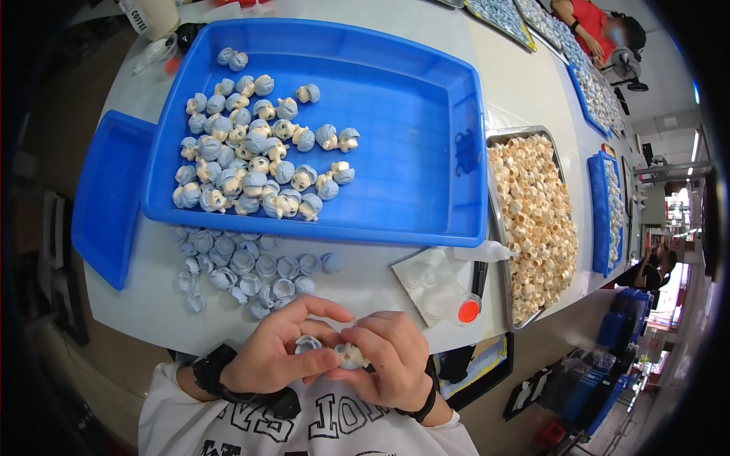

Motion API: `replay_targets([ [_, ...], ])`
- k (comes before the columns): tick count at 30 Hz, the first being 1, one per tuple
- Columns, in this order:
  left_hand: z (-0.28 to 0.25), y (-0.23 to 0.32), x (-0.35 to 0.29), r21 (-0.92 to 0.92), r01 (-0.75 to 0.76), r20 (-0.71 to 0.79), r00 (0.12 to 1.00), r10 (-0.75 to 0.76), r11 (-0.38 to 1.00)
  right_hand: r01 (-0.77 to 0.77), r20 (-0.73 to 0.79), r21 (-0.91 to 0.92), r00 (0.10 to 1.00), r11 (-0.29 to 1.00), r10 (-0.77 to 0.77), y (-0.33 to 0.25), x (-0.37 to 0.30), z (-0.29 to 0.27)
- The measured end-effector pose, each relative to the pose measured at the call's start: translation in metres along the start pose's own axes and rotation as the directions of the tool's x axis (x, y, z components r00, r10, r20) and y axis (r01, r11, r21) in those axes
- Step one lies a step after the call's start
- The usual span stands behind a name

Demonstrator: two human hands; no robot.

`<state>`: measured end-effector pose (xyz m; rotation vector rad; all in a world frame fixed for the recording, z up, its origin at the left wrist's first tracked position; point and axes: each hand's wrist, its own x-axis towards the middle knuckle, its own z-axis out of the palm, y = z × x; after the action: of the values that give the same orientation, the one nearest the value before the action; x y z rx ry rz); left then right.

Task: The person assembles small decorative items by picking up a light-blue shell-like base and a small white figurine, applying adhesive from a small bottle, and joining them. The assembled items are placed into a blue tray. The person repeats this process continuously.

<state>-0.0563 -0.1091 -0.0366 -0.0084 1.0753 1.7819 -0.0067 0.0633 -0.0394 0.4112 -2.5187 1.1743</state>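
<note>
My left hand (275, 348) is closed around a pale blue hollow hair shell (307, 344), its open side showing. Beside it, my right hand (401, 353) pinches a small doll head (352, 356) with a cream face part and some blue at its lower edge. Both hands meet close to my chest, at the table's near edge, and the left thumb tip reaches the doll head. Just beyond the left hand, loose blue hair shells (243, 262) lie spread on the white table. Fingers hide part of both held pieces.
Behind the shells stands a large blue tray (403, 167) with many assembled doll heads (258, 163). A smaller blue tray (106, 197) is at left. Rightward are a metal tray (496, 220) of cream parts, a squeeze bottle (487, 251) and a red-topped container (468, 310). Another person (585, 34) sits far right.
</note>
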Motion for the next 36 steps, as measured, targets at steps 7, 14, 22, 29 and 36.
replay_targets([
  [7, -0.003, -0.012, 0.001, 0.212, -0.161, 0.181, 0.976, 0.123, 0.964, 0.039, 0.033, -0.005, 0.999, 0.999, -0.039, -0.003, -0.002, -0.007],
  [14, -0.006, 0.002, -0.008, 0.081, 0.092, 0.287, 0.951, -0.112, 0.992, 0.029, 0.073, 0.065, 0.997, 0.997, -0.034, -0.002, -0.003, 0.002],
  [22, -0.011, 0.049, -0.001, -0.329, -0.195, -0.039, 0.98, 0.193, 0.924, -0.098, 0.292, 0.1, 0.954, 0.99, 0.065, -0.004, -0.005, -0.003],
  [29, -0.02, 0.03, -0.057, 0.389, -0.302, -0.045, 0.937, 0.345, 0.871, -0.402, 0.34, 0.15, 0.879, 0.903, 0.335, -0.009, -0.014, -0.005],
  [36, -0.07, 0.024, -0.1, 0.856, 0.06, -0.418, 0.664, 0.619, 0.514, -0.227, 0.316, -0.276, 0.896, 0.934, 0.312, -0.018, 0.019, 0.003],
])
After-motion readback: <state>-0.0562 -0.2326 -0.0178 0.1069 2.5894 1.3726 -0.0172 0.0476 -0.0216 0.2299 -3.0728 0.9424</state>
